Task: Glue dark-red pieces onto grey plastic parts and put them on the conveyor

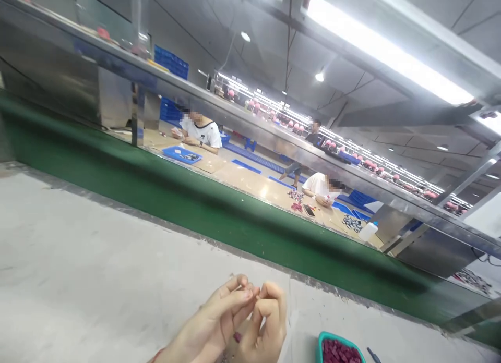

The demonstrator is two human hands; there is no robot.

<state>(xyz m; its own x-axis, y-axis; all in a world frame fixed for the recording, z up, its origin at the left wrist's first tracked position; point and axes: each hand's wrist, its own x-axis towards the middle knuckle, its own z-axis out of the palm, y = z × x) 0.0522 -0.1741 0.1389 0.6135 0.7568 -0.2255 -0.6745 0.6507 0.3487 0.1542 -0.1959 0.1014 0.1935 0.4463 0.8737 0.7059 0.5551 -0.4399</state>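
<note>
My left hand (219,317) and my right hand (270,321) meet at the bottom middle, above the pale table (117,269). The thumb and fingers of the left hand are pressed together, their tips against those of the right. My right hand is closed too, its fingers bent. Whatever sits between the fingertips is too small to make out. A small dark red piece (237,337) shows lower down between the hands; which hand bears it, I cannot tell. To the right stands a teal basket (321,338) filled with dark red pieces, cut off by the lower edge.
A dark pen-like tool (373,354) lies right of the basket. Beyond my table runs a green conveyor belt (219,212). Across it, two seated people work at a tan table (235,178) with a blue tray (182,154), small parts and a white bottle (368,231). A metal shelf spans above.
</note>
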